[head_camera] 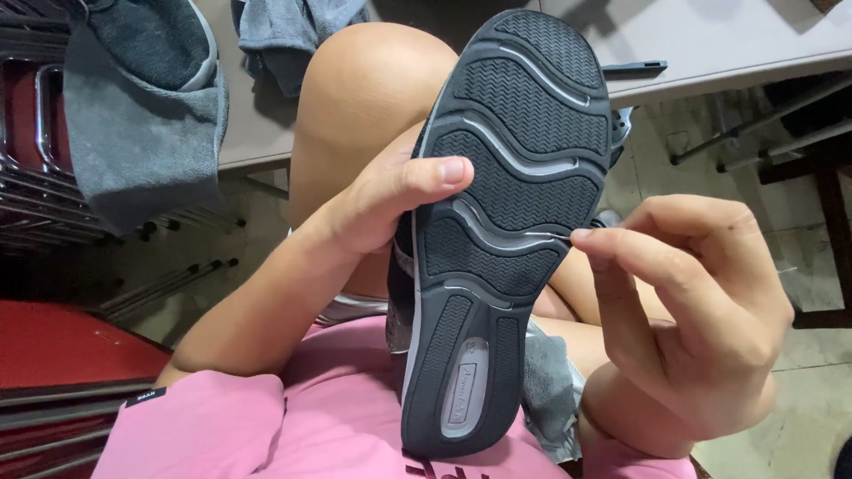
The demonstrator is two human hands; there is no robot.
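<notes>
A dark grey shoe (506, 204) is held sole-up in front of me, toe pointing away, heel near my pink shirt. My left hand (390, 200) grips its left edge, with the thumb pressed on the grooved sole. My right hand (688, 302) is at the sole's right edge; thumb and forefinger are pinched together at a groove, and whether something tiny is between them I cannot tell. My bare knee (364, 98) rises behind the shoe.
A grey cloth (142, 133) hangs over the edge of a table at upper left, with a second shoe (155, 35) on it. Another grey cloth (550, 381) lies on my lap. A light table (710, 44) stands at upper right, and red stacked chairs (53, 355) at left.
</notes>
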